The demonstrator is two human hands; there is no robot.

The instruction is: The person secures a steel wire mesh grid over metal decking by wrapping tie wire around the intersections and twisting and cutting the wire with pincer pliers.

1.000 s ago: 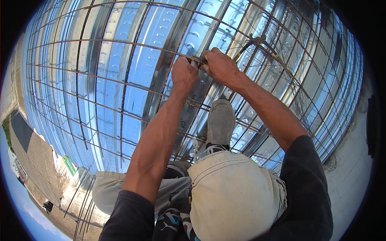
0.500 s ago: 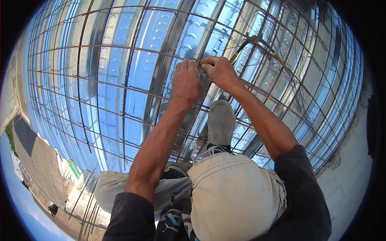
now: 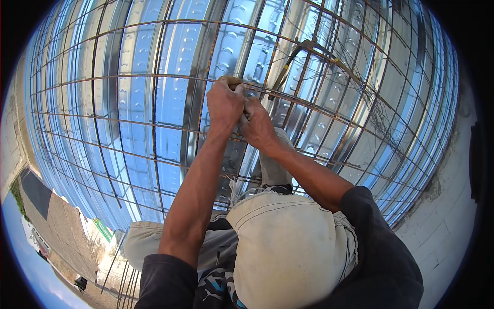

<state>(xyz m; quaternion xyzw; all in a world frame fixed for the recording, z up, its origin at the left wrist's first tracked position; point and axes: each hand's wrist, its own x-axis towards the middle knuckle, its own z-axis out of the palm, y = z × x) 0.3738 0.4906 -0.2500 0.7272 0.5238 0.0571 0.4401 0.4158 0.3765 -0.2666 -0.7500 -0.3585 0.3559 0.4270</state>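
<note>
My left hand (image 3: pixel 225 105) is closed at a crossing of the rusty rebar mesh (image 3: pixel 175 76), its fingers curled at the bar. Just right of it and slightly lower, my right hand (image 3: pixel 256 121) is closed too, its fingertips touching the left hand. Whatever lies between the fingers is hidden. Beneath the mesh is shiny corrugated metal decking (image 3: pixel 134 98). Pincers with dark, yellow-marked handles (image 3: pixel 309 45) lie on the mesh to the upper right, beside a bundle of thin tie wires (image 3: pixel 378 113).
A grey shoe (image 3: pixel 272 167) stands on the mesh below my hands, with a pale trouser knee (image 3: pixel 288 247) nearer. A block wall (image 3: pixel 437 237) borders the decking at right. Long bars (image 3: pixel 126 280) stick out at lower left.
My right hand has come down and left, close against my left hand. The left fingers have turned and curled at the bar. The view has shifted, so the pincers appear farther left and higher.
</note>
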